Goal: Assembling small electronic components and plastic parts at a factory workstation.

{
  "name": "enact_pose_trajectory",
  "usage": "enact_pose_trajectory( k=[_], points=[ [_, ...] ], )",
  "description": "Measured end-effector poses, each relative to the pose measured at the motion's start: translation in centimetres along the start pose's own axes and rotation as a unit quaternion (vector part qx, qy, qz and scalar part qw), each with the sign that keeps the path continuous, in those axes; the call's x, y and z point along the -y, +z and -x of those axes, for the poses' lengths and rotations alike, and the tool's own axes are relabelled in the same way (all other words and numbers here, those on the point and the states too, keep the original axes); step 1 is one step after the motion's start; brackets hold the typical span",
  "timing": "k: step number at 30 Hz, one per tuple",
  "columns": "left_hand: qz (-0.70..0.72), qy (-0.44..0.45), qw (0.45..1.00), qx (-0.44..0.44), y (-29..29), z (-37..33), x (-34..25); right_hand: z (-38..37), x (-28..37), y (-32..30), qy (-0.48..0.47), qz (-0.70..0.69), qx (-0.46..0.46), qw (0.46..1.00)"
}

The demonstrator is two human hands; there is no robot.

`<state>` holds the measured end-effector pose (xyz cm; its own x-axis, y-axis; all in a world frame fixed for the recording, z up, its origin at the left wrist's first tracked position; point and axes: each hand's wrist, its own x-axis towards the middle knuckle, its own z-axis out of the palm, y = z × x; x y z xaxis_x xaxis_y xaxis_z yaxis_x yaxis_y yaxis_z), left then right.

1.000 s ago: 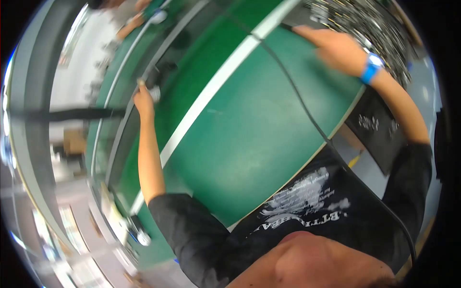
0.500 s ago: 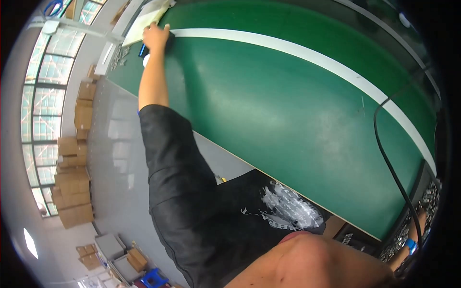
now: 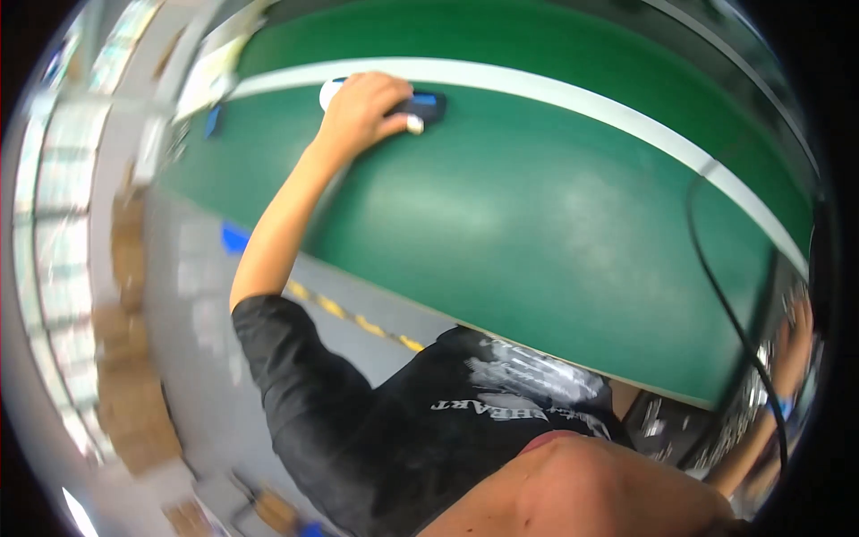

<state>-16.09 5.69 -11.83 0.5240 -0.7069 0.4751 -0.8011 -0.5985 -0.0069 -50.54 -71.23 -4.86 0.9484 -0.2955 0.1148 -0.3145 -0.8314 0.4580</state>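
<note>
My left hand (image 3: 358, 109) is closed over a dark handheld device with a blue panel (image 3: 428, 105). It lies at the green tabletop, beside the white stripe. A rounded white piece (image 3: 330, 92) shows at the hand's other side; whether it belongs to the device I cannot tell. At the far right, my right hand (image 3: 793, 345) is over a dark tray (image 3: 747, 421) of small shiny metal pieces. A blue band circles that wrist. Its fingers are blurred, and anything they hold is hidden.
The green table (image 3: 537, 233) spans the middle, with a white stripe (image 3: 501, 76) along its far side. A black cable (image 3: 716, 295) hangs down at the right. A small blue object (image 3: 213, 121) lies at the left end. Cardboard boxes (image 3: 134, 394) stand along the wall.
My left hand has moved right along the table from the far left corner, with the dark device in it. A blue object is left behind there. The right hand appears higher in view.
</note>
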Motion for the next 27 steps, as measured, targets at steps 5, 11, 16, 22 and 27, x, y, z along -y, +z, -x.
enact_pose_trajectory(
  k=[5, 11, 16, 22, 27],
  points=[
    [0.139, 0.221, 0.963, 0.062, 4.3, -8.1, -10.4, -0.1, 18.2, -6.0, -0.329, -0.304, -0.21, 0.869],
    [0.31, 0.311, 0.891, 0.116, 7.8, -14.7, -15.9, 5.8, 18.1, -5.1, -0.255, -0.307, -0.075, 0.914],
    [0.457, 0.245, 0.85, 0.091, 10.3, -17.0, -18.1, 6.1, 20.5, -7.2, -0.044, -0.427, -0.036, 0.902],
    [0.39, -0.145, 0.905, 0.091, 7.7, -16.7, -20.3, 1.8, 23.7, -8.2, -0.065, -0.544, 0.079, 0.833],
    [0.374, -0.139, 0.906, 0.141, 8.5, -17.6, -21.1, -2.6, 29.6, -8.9, -0.075, -0.805, 0.077, 0.583]
  ],
)
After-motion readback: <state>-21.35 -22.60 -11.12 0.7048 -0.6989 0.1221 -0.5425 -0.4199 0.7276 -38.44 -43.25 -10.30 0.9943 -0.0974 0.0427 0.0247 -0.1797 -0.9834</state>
